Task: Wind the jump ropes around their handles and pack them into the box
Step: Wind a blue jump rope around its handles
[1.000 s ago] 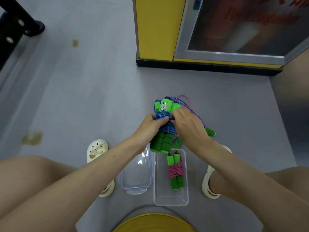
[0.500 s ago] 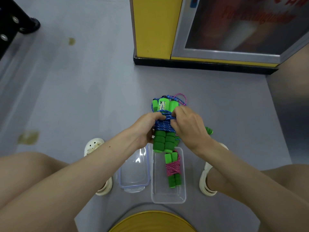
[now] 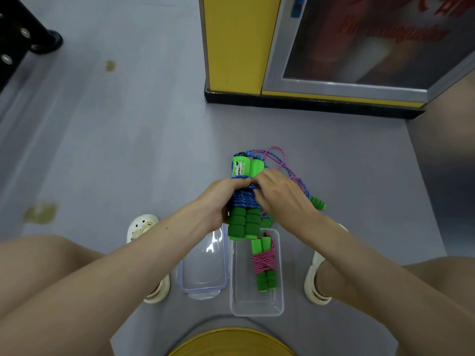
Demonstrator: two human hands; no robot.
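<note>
I hold a pair of green jump-rope handles (image 3: 244,223) upright above the floor, with blue rope (image 3: 243,199) wound round their middle. My left hand (image 3: 221,199) grips the bundle from the left. My right hand (image 3: 280,194) pinches the blue rope at the top of the winding. Behind my right hand lies a loose pink-and-blue rope (image 3: 279,156) on the floor, its green handle (image 3: 317,202) poking out to the right. A clear plastic box (image 3: 257,308) stands below the hands and holds a bundle wound with pink rope (image 3: 264,263).
The box's clear lid (image 3: 204,273) lies just left of it. My two feet in white clogs (image 3: 141,226) flank box and lid. A yellow stool edge (image 3: 231,341) is at the bottom. A yellow and grey cabinet (image 3: 308,60) stands ahead; a black frame leg (image 3: 28,32) is far left.
The hands and bundle stay in nearly the same place above the box. My right hand's fingers have shifted slightly along the top of the blue winding.
</note>
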